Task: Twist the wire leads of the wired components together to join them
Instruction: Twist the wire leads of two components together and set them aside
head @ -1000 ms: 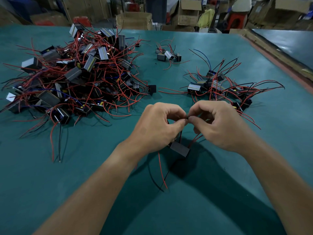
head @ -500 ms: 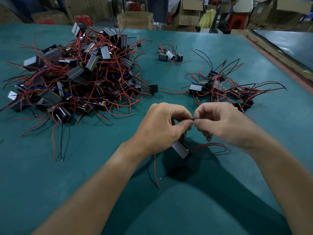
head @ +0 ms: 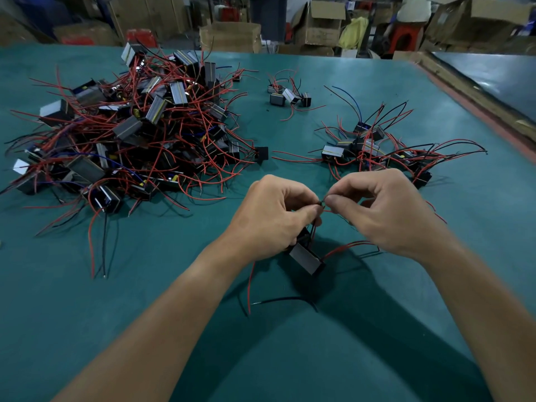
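Note:
A small black and grey wired component (head: 307,256) hangs just under my left hand (head: 272,216), above the green table. Its thin leads run up to the gap between my hands, where my left thumb and forefinger pinch them. My right hand (head: 385,210) pinches the tips of the same leads (head: 322,202) from the other side, fingertips almost touching. A red lead (head: 345,248) loops out to the right under my right hand. Another red lead and a black lead (head: 285,300) trail down onto the table below the component.
A big tangled heap of wired components (head: 127,140) covers the table's left side. A smaller heap (head: 377,152) lies to the right behind my right hand, and a few components (head: 288,95) sit farther back. Cardboard boxes (head: 232,36) stand beyond the table's far edge.
Both hands have stayed pinched on the lead ends while my right hand turned. The component swung slightly and the loose leads below it shifted on the table.

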{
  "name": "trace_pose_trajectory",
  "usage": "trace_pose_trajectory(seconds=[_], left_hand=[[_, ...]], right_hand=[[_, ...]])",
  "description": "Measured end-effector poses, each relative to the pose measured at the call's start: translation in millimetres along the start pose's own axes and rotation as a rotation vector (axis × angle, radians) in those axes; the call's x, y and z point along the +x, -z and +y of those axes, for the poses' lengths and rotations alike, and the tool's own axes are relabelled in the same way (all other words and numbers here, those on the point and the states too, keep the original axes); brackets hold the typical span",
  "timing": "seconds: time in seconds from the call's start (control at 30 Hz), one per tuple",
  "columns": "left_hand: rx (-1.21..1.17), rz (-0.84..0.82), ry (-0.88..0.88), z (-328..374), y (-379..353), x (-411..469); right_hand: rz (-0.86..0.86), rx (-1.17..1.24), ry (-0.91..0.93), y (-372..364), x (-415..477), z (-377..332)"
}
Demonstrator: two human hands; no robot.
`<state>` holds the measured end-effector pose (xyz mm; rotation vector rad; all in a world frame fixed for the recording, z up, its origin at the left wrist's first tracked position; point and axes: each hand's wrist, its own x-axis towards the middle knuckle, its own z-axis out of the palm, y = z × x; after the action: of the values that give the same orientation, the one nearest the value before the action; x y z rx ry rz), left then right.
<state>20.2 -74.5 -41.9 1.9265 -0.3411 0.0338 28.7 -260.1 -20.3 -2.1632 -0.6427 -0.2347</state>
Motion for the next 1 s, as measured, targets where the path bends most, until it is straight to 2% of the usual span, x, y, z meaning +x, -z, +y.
trace_pose_trajectory(seconds=[0.13, 0.23, 0.3, 0.37, 0.63, 0.73, 0.87, 1.0], left_hand=[[0.077, 0.013, -0.116, 2.0, -0.6, -3.1], [0.367, 0.102, -0.302, 4.7, -3.5, -7.1], [0.457, 0.136, -0.364, 4.7, -5.4, -8.2], [0.443, 0.136, -0.355, 4.4, -6.7, -8.3], [0.319, 0.089, -0.247, 2.8, -4.4, -5.2], [0.247, 0.096, -0.209, 2.3, -3.6, -4.0], [0.151, 0.096, -0.129, 0.7, -1.3, -1.1], [0.109, 0.078, -0.119, -0.2, -1.5, -0.2]], right_hand=[[-0.002, -0.021, -0.078, -2.1, 0.3, -1.6], [-0.047, 0.119, -0.299, -3.1, 1.9, 1.5], [-0.085, 0.185, -0.413, -1.5, 2.3, 4.1], [-0.102, 0.2, -0.434, -0.5, 2.1, 4.2], [-0.124, 0.038, -0.248, -2.8, 2.9, 3.8], [-0.038, 0.053, -0.229, -4.7, 4.3, 8.4], [0.117, 0.05, -0.283, -1.3, 7.1, 14.8], [0.031, 0.014, -0.363, -0.4, 7.2, 14.9]])
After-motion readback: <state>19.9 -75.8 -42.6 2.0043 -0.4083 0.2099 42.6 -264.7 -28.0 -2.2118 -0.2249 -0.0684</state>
